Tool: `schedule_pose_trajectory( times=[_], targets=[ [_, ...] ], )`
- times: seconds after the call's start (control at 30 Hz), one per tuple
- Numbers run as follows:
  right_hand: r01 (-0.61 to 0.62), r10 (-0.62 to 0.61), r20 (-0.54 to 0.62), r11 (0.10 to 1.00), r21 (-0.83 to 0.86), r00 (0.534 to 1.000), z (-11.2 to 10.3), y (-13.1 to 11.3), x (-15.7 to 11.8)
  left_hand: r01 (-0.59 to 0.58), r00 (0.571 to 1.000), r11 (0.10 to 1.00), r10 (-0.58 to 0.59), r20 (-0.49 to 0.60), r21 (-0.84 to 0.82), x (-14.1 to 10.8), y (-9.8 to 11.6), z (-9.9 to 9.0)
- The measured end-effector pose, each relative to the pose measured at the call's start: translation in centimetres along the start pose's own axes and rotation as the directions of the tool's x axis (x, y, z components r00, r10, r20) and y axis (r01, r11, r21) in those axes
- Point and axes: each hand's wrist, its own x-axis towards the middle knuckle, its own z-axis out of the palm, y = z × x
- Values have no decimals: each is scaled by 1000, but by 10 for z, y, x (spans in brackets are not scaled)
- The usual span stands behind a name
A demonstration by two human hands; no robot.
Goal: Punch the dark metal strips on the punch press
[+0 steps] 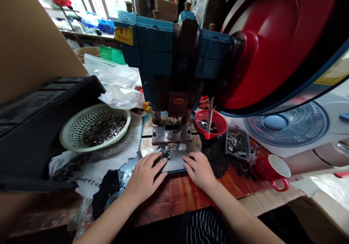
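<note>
A flat grey metal sheet (174, 163) lies on the press bed, below the die (172, 135) of a blue punch press (156, 51). My left hand (147, 175) is at the sheet's left side, fingers spread and index fingertip touching it; the thumb sticks out separately near the front edge. At the sheet's right edge, my right hand (200, 169) has its thumb and fingertips closed in on it. Small shiny metal pieces (169, 149) are heaped on the sheet in front of the die, close to my left fingertips. The undersides of both hands are hidden.
A pale green basket (68, 136) of small metal parts stands left, beside a black bin (54, 127). To the right are a red basket (223, 127), a clear tub (245, 147) of parts and a red mug (268, 171). The press's large red wheel (280, 36) overhangs the right side.
</note>
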Motion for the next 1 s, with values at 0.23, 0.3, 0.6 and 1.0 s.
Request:
schedule_pose_trajectory(
  times=[0.23, 0.3, 0.6, 1.0],
  targets=[
    [13, -12, 26, 998, -57, 1000, 3, -5, -2, -25, 998, 999, 27, -50, 43, -8, 3, 8],
    [17, -16, 11, 998, -54, 1000, 3, -6, -2, -27, 998, 999, 29, -51, 45, -9, 2, 8],
    [78, -78, -84, 997, -5, 993, 11, -2, -14, -18, 992, 1000, 20, -124, 19, -21, -2, 10],
    [106, -104, -131, 994, 4, 986, 18, 0, -24, -87, 983, 993, 71, -169, -84, -17, 3, 8]
  ],
)
